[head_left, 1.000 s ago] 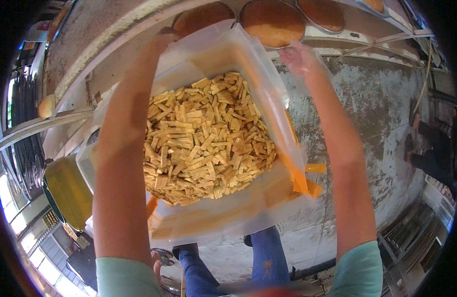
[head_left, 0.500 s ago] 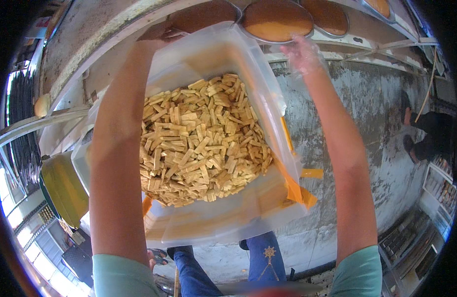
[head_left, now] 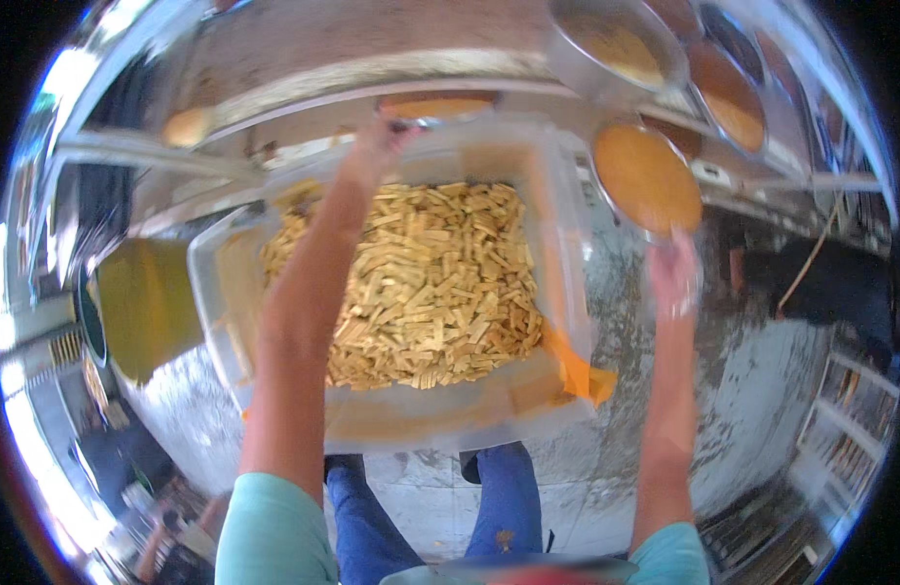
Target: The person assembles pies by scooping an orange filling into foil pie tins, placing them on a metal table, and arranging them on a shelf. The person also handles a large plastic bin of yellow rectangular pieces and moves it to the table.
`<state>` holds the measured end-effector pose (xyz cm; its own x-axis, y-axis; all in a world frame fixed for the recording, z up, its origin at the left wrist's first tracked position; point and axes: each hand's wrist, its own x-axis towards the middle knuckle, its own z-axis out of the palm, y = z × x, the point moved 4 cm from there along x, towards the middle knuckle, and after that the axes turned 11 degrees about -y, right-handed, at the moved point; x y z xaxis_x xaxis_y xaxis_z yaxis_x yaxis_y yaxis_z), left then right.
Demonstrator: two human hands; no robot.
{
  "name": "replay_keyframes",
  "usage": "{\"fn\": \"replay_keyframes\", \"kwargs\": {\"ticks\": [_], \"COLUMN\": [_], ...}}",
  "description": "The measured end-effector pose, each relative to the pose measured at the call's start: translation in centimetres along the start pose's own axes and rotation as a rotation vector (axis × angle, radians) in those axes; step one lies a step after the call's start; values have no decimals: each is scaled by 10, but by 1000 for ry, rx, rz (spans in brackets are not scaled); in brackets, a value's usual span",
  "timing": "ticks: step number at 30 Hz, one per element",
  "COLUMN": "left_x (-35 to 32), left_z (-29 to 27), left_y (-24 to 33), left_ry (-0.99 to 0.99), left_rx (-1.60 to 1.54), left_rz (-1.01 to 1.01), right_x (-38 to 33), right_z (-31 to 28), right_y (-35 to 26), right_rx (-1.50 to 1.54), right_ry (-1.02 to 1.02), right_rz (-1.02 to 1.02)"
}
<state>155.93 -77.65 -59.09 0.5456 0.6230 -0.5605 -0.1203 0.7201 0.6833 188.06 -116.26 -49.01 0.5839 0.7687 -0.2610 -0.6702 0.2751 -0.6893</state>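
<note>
My right hand (head_left: 673,271), in a thin clear plastic glove, grips the near rim of a shallow round metal pan (head_left: 649,179) with an orange-brown layer in it. The pan is tilted, right of a clear plastic tub (head_left: 450,427). Past the tub's far rim, my left hand (head_left: 380,138) is closed at the near edge of another round pan (head_left: 440,103), seen almost edge-on with orange-brown contents; motion blurs its fingers. A large heap of short yellowish sticks (head_left: 440,283) lies in the tub, partly behind my left forearm.
A deep metal pot (head_left: 621,49) and another round pan (head_left: 728,97) stand at the far right. An orange strip (head_left: 577,370) hangs on the tub's right corner. Left of the tub is a yellow-green container (head_left: 148,307). Someone in dark clothing (head_left: 811,292) is at the right.
My right hand has come nearer and to the right, bringing its pan away from the far ledge. My left hand has shifted right with its pan. The view has swung too.
</note>
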Motion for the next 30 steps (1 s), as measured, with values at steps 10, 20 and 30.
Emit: {"fn": "replay_keyframes", "kwargs": {"ticks": [10, 20, 30], "left_x": [-406, -781, -993], "left_z": [-53, -240, -426], "left_y": [-9, 71, 172], "left_ry": [-3, 313, 513], "left_rx": [-240, -336, -328], "left_rz": [234, 605, 895], "right_x": [-279, -434, -519], "right_z": [180, 434, 610], "right_y": [18, 134, 260], "right_rx": [-201, -318, -234], "right_ry": [32, -163, -313], "right_rz": [228, 482, 494]}}
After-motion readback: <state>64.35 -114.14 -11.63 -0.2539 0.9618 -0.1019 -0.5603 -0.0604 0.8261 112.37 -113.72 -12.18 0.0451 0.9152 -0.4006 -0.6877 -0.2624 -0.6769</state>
